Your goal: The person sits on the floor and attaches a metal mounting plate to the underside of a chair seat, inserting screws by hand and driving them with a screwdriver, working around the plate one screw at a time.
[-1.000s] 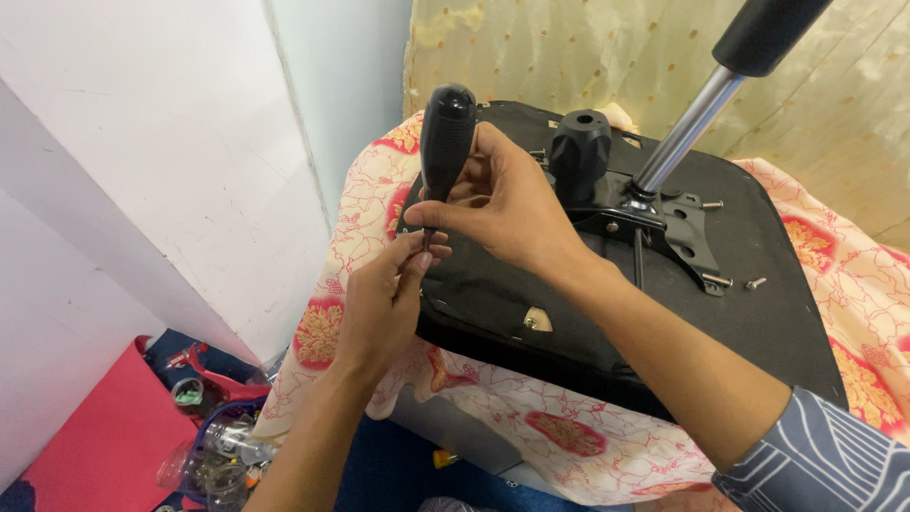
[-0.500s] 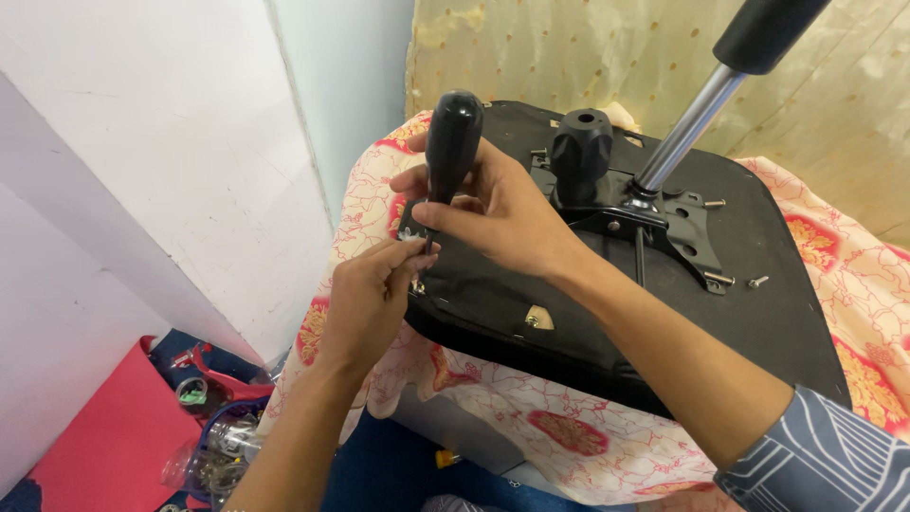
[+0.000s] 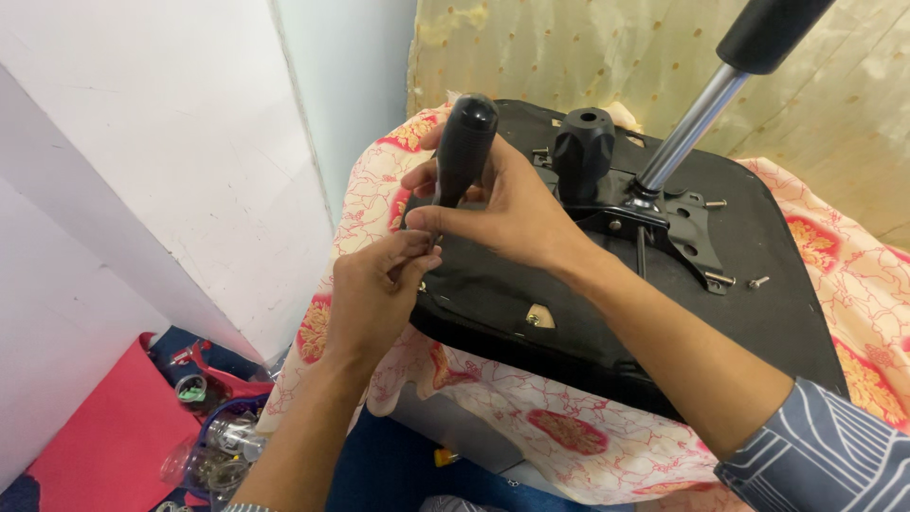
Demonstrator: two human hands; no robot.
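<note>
Screwdriver (image 3: pixel 464 147) in rt hand (image 3: pixel 507 213); lft hand (image 3: pixel 374 299) just below

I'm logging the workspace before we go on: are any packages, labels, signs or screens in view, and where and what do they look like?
No package, label, sign or screen can be made out.
Closest thing: clear plastic bits on the floor at lower left, beside a red mat; too blurred to tell what they are.
Both hands are at the black screwdriver handle on the black chair seat.
</note>
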